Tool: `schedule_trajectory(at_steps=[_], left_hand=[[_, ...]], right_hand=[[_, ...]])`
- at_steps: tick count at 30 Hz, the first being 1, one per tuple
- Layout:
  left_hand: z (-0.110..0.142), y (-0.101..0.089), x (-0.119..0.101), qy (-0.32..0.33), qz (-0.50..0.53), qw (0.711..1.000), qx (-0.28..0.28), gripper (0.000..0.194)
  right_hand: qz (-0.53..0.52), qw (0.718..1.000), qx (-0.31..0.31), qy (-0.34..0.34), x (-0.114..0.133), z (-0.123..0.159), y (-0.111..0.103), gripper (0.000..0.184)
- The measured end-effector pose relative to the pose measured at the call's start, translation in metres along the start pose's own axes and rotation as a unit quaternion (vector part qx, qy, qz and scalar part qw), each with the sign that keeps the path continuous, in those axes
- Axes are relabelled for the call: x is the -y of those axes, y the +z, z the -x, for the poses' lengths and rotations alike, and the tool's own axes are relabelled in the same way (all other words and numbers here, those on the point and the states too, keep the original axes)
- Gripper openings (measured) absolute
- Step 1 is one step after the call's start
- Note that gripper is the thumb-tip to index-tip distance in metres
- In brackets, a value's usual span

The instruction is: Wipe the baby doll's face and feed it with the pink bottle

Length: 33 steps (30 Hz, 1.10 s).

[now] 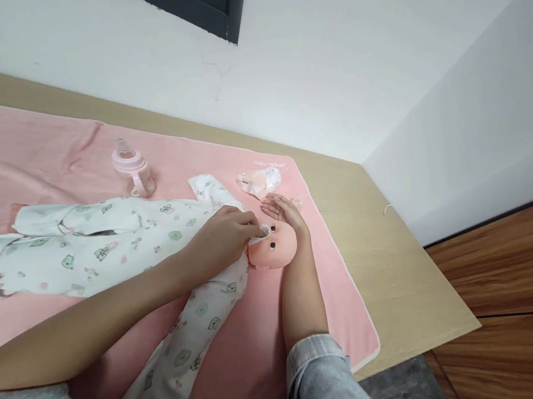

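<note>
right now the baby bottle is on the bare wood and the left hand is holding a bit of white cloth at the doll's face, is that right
Only the bottle's place is wrong: the head view shows the baby bottle on the pink blanket. The left hand is indeed holding a bit of white cloth at the doll's face.
</note>
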<state>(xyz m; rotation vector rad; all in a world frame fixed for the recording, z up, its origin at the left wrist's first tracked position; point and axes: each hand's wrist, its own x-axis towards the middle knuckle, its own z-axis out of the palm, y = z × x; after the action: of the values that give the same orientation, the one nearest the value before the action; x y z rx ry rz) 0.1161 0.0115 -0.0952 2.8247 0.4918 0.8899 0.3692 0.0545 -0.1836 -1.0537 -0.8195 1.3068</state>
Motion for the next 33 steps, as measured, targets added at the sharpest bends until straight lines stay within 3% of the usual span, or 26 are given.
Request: schedule_trajectory(at_steps=[5,16,23,28,33], left_hand=[[0.000,0.004,0.000,-0.001,-0.018,1.000,0.012,0.045],[-0.001,0.004,0.001,0.010,-0.046,0.998,-0.036,0.042],[-0.001,0.007,0.006,0.010,-0.048,0.998,-0.037,0.037],[-0.004,-0.010,0.005,-0.040,0.008,0.999,-0.030,0.025],[-0.008,-0.034,-0.002,-0.081,0.040,0.995,0.049,0.016]], right_hand=[[0.007,1.000,-0.004,0.010,-0.001,-0.004,-0.002,0.016],[0.004,1.000,0.005,0.004,0.002,0.001,0.000,0.018],[-0.004,1.000,0.001,0.015,0.005,0.000,0.003,0.018],[-0.010,1.000,-0.004,0.017,0.004,0.001,0.003,0.021],[0.008,1.000,-0.008,0.022,0.012,0.007,0.009,0.020]])
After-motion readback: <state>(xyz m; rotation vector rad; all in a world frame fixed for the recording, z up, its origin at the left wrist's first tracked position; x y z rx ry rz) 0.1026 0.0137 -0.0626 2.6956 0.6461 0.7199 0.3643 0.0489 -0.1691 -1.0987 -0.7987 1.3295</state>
